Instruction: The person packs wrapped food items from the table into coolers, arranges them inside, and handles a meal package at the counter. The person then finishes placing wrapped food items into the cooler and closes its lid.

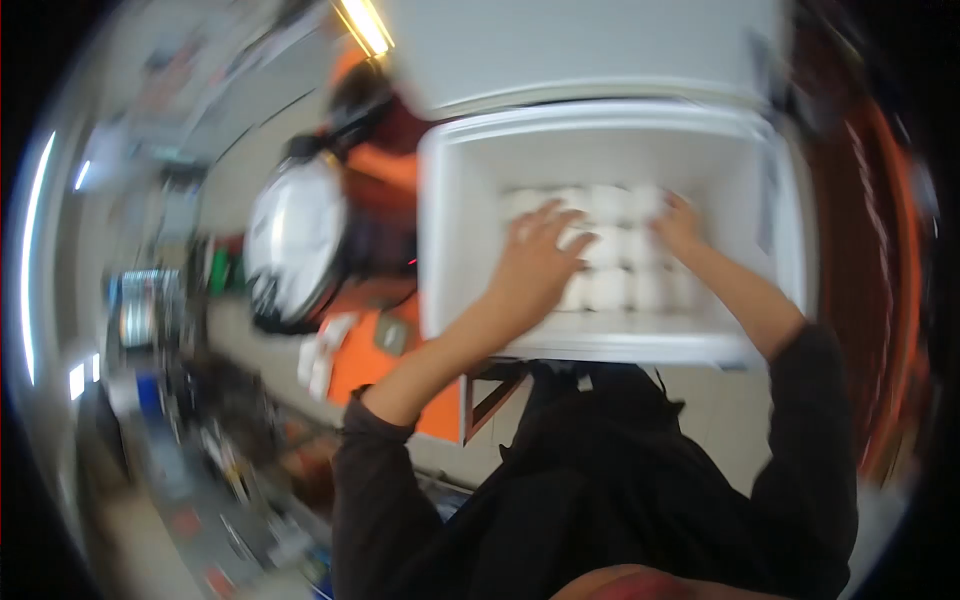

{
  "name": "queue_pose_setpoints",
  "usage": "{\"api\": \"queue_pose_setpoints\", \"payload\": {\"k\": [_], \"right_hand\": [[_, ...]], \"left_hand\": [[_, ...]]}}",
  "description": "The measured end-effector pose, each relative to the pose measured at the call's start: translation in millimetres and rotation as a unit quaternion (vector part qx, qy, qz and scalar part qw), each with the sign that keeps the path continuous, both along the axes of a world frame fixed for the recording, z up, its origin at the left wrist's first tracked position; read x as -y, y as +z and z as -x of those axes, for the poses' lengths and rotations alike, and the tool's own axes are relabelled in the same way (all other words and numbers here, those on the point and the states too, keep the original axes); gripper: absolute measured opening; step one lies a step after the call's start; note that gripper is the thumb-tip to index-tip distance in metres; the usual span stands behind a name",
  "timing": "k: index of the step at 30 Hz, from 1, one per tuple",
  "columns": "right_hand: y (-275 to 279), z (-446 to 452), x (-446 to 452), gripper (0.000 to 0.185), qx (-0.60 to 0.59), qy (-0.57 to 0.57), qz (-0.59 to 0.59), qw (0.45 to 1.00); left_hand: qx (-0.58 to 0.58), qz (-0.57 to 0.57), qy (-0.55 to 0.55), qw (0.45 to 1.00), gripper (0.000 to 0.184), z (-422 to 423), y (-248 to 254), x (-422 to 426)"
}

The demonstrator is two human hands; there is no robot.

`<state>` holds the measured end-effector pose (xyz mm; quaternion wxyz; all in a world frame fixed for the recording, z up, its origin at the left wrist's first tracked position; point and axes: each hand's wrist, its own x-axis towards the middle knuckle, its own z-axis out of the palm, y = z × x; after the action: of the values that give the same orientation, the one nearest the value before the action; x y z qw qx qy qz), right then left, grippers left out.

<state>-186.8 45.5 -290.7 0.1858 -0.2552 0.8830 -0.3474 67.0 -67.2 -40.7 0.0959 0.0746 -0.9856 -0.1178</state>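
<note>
A deep white chest with a raised lid (pixel 585 50) stands in front of me, and its pale rim (pixel 640 350) is nearest my body. Inside it, several white rounded pieces (pixel 608 290) sit close together in rows; blur hides what they are. My left hand (pixel 540 255) is over the left part of these rows, fingers spread and holding nothing that I can see. At their right side is my right hand (pixel 679 226), its fingers bent beside the white pieces. Motion smears those fingertips, so whether they grip a piece is unclear.
Left of the chest, a round white-lidded appliance (pixel 297 240) stands by an orange surface (pixel 365 365) with a small grey-green object (pixel 393 333) on it. A cluttered counter (pixel 190 480) runs along the far left. A reddish-brown panel (pixel 850 290) borders the right.
</note>
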Motion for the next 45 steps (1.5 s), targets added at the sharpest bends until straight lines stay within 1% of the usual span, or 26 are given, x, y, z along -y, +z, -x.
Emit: {"api": "queue_pose_setpoints", "payload": {"k": [3, 4, 6, 7, 8, 10, 11, 13, 14, 15, 17, 18, 21, 23, 24, 25, 26, 28, 30, 32, 38, 40, 42, 43, 44, 45], "right_hand": [[-47, 26, -8, 0.068, 0.144, 0.097, 0.142, 0.974], [-81, 41, -8, 0.064, 0.006, 0.106, 0.107, 0.989], [-47, 49, 2, 0.062, -0.126, 0.223, -0.046, 0.966], [-29, 52, 6, 0.059, -0.156, 0.284, -0.118, 0.939], [-58, 87, 0, 0.052, -0.34, 0.383, -0.083, 0.855], [61, 72, 41, 0.055, -0.162, 0.412, -0.427, 0.788], [120, 46, 48, 0.051, -0.13, 0.372, -0.439, 0.807], [221, -46, 67, 0.045, -0.089, 0.349, -0.234, 0.903], [266, -104, 77, 0.041, -0.061, 0.369, -0.135, 0.918], [312, -178, 88, 0.036, 0.016, 0.411, -0.094, 0.907], [363, -292, 110, 0.033, 0.184, 0.506, -0.07, 0.84], [365, -329, 119, 0.034, 0.266, 0.557, -0.084, 0.782], [323, -476, 175, 0.03, 0.263, 0.73, -0.143, 0.615], [215, -536, 221, 0.032, 0.173, 0.795, -0.106, 0.572], [162, -568, 251, 0.031, 0.198, 0.78, -0.109, 0.584], [125, -613, 288, 0.033, 0.094, 0.791, -0.052, 0.602], [130, -657, 312, 0.038, 0.125, 0.752, -0.019, 0.647], [55, -738, 372, 0.062, 0.001, 0.713, 0.122, 0.69], [40, -797, 392, 0.072, -0.125, 0.649, 0.041, 0.749], [31, -829, 400, 0.072, -0.147, 0.641, -0.028, 0.753], [1, -839, 400, 0.068, -0.197, 0.565, -0.067, 0.798], [17, -811, 386, 0.066, 0.096, 0.666, 0.152, 0.724], [44, -762, 331, 0.063, 0.291, 0.638, 0.095, 0.707], [33, -727, 304, 0.063, 0.511, 0.621, 0.016, 0.594], [39, -692, 262, 0.063, 0.661, 0.548, -0.016, 0.512], [63, -646, 224, 0.067, 0.683, 0.519, -0.06, 0.51]], "left_hand": [[-0.197, -0.058, 0.171, 0.964, 0.028, -103, 59, 6], [-0.28, -0.049, 0.265, 0.921, 0.028, -143, 53, 6], [-0.32, -0.058, 0.447, 0.833, 0.023, -229, 33, -7], [-0.337, -0.11, 0.518, 0.778, 0.024, -271, 8, -12], [-0.301, -0.109, 0.555, 0.768, 0.024, -310, -9, -9], [-0.239, -0.211, 0.597, 0.736, 0.032, -397, -57, -5], [-0.213, -0.306, 0.595, 0.712, 0.041, -445, -84, 1], [-0.131, -0.356, 0.672, 0.636, 0.058, -525, -112, 26], [-0.042, -0.291, 0.705, 0.645, 0.065, -575, -147, 43], [0.049, -0.223, 0.729, 0.646, 0.072, -616, -175, 64], [0.148, -0.2, 0.808, 0.535, 0.08, -661, -186, 109], [0.143, -0.206, 0.806, 0.536, 0.08, -685, -199, 129], [0.127, -0.066, 0.813, 0.565, 0.086, -746, -252, 169], [0.103, -0.086, 0.724, 0.677, 0.079, -765, -273, 191], [0.1, -0.085, 0.719, 0.682, 0.079, -769, -286, 199], [0.083, -0.077, 0.711, 0.694, 0.076, -773, -298, 205], [0.069, -0.07, 0.705, 0.703, 0.072, -775, -305, 204], [0.03, -0.059, 0.735, 0.675, 0.068, -760, -303, 192], [0.042, -0.09, 0.738, 0.667, 0.068, -742, -304, 172], [-0.003, -0.07, 0.681, 0.729, 0.069, -721, -317, 135], [0.005, -0.205, 0.768, 0.607, 0.078, -570, -281, 42], [0.016, -0.264, 0.759, 0.595, 0.079, -543, -264, 21], [0.08, -0.198, 0.697, 0.684, 0.078, -518, -248, 5], [0.083, -0.18, 0.649, 0.734, 0.073, -514, -259, -3], [0.064, -0.111, 0.608, 0.784, 0.069, -518, -314, -23], [0.037, -0.039, 0.556, 0.829, 0.064, -523, -360, -27]]}}
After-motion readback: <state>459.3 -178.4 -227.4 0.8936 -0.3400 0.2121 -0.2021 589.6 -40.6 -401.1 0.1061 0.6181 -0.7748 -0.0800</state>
